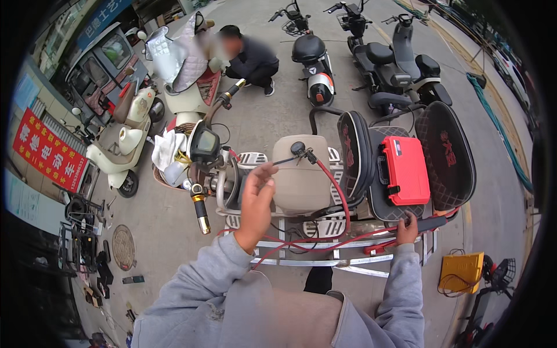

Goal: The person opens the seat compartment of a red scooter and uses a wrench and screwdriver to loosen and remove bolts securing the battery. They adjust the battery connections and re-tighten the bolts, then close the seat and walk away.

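Mid-frame, left hand pinches a red cable over the tricycle's beige seat; right hand grips the frame rail, apparently routing it.

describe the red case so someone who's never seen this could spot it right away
Find the three-wheeled scooter in front of the person. Behind its beige seat, between two black quilted backrests, lies a bright red hard plastic case with a black handle, the only red box there.

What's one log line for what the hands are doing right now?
left hand: raised by beige seat, pinching thin cable | right hand: on frame rail | red case: on rear seat
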`<state>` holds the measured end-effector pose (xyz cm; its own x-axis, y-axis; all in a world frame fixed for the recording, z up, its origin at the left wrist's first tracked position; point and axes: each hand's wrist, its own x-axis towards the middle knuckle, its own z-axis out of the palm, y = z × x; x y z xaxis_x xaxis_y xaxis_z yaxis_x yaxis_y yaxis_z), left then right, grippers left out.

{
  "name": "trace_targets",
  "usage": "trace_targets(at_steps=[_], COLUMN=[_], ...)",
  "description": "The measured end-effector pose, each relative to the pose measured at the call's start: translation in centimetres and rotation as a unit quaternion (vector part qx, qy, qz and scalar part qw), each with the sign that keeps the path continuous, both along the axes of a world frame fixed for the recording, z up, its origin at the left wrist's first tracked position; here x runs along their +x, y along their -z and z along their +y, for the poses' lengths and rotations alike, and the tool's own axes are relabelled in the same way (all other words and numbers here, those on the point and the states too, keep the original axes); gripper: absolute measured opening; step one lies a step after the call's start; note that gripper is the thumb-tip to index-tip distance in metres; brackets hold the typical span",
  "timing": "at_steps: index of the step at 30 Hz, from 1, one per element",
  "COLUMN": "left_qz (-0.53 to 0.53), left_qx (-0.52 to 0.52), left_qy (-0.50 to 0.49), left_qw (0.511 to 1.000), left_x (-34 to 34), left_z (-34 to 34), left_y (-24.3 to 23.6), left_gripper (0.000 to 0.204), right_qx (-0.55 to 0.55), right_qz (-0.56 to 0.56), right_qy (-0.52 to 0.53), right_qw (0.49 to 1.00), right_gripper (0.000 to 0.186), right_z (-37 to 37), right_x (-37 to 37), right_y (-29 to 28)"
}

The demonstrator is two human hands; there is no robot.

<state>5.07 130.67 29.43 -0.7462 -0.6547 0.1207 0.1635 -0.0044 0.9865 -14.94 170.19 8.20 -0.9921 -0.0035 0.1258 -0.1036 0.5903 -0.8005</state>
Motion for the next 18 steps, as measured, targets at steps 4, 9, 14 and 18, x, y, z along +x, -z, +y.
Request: trace_targets(at_steps=[4, 9, 14, 18], left_qz=[-0.046, -0.099, -0.124, -0.241], left_qx=[-0.098, -0.065, -0.341, -0.423], left_qy=[-0.013, -0.124, -0.035, 0.015], left_qw=[0.994, 0.985, 0.931, 0.873], left_x=[-13.2, -22.7, -31.1, -34.8], left_z=[3.7, 3.5, 7.6, 9.3], left_y=[2.4, 4.7, 7.9, 10.8], left_gripper=[0.068, 0.075, 0.077, 0.083], right_qx=[0.205, 0.268, 0.247, 0.157], right_qz=[-0.057, -0.162, -0.165, -0.107], right_qy=[0.018, -0.013, -0.064, -0.087], right_qw=[0.977, 0.950, 0.953, 0.978], right_gripper=[0.060, 0.051, 0.029, 0.026], right_z=[-2.2, -3.2, -3.9, -2.4], right_x=[-14.7, -19.8, -19.5, -19.8], right_y=[7.2, 12.3, 9.4, 2.2])
